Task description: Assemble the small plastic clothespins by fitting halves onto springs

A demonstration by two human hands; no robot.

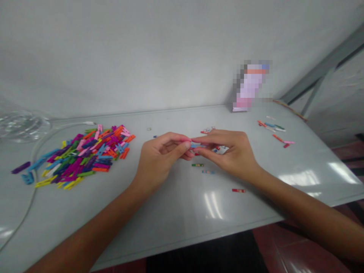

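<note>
A grey table (170,212) with a glossy top carries everything, its back edge meeting a pale wall (159,57). Toward its left edge spreads a large heap of clothespins (82,155) in purple, pink, orange, yellow, green, blue and white, many lying across one another. At the back left corner sits a coil of clear plastic (22,127), and a white cable (33,195) runs around the heap's left side.

Near the middle, the left hand (159,155) and right hand (236,151) meet fingertip to fingertip. The left has its fingers curled and its thumb brought close against them; the right reaches across with thumb and forefinger almost together. By the back edge, right of centre, stands a pixelated, pinkish box (250,87). Toward the right edge lies a loose group of slim pieces (274,127) — orange, blue, green, white, pink and red.

Nearer the front edge than the fingers are a green clip (197,165), a blue clip (208,172) and a red clip (239,190), well apart from the others.

Between both hands' fingertips, above the table's middle, is a light blue piece (195,145) — small, slim, partly covered, its finer shape too blurred to tell.
</note>
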